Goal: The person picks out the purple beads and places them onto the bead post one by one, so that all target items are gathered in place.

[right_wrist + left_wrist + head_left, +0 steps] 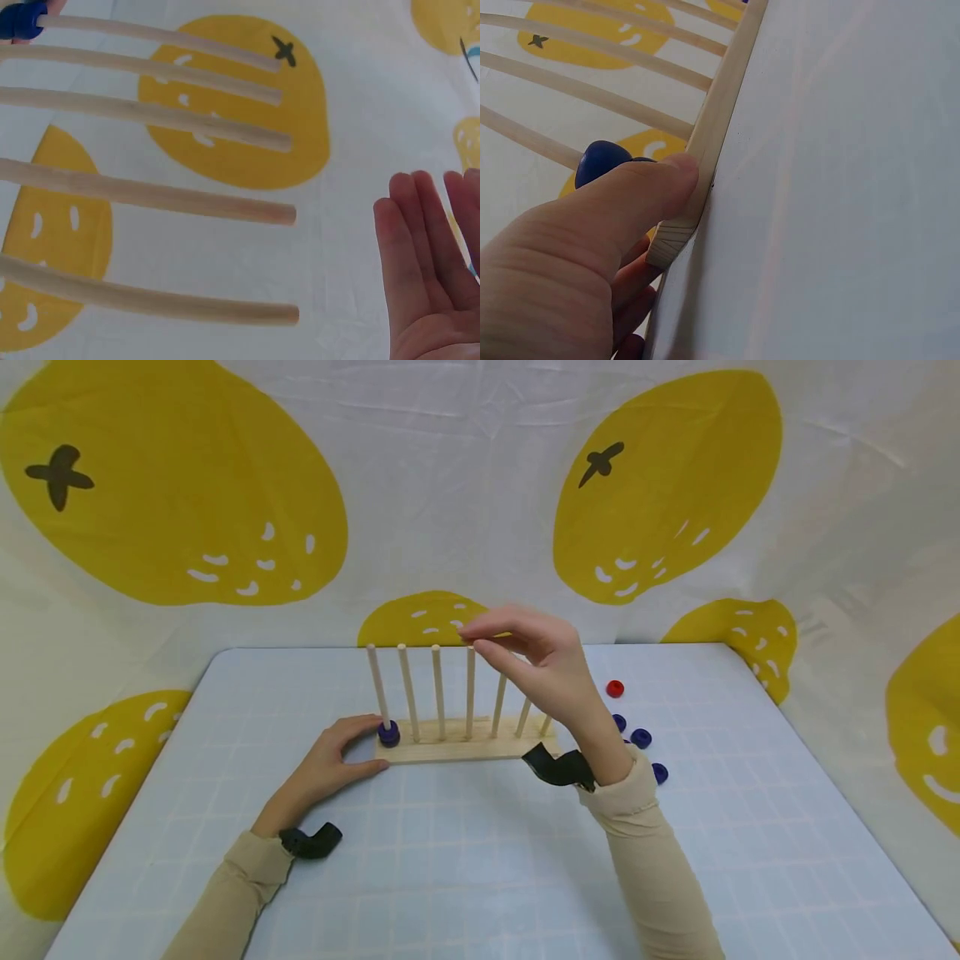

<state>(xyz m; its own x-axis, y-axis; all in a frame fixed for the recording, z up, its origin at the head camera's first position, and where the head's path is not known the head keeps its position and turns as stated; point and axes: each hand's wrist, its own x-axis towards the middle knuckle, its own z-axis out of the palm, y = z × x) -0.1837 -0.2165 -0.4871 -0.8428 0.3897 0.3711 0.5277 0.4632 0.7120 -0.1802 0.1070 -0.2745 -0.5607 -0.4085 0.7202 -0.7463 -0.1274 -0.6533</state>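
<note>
A wooden rack [450,752] with a row of upright pegs stands on the table. Two blue beads [388,735] are stacked at the foot of its leftmost peg. My left hand [330,756] grips the left end of the rack's base, thumb [652,184] on the front edge and fingers behind it. Up over the right half of the pegs is my right hand [543,664], with nothing held. In the right wrist view its fingers [405,255] are extended beside the free tips of the pegs [255,212].
Right of the rack, several loose blue beads [641,738] lie on the table [450,868], some partly hidden behind my right forearm. A red bead [615,688] lies farther back. Behind the table hangs a white cloth [450,485] with yellow fruit prints.
</note>
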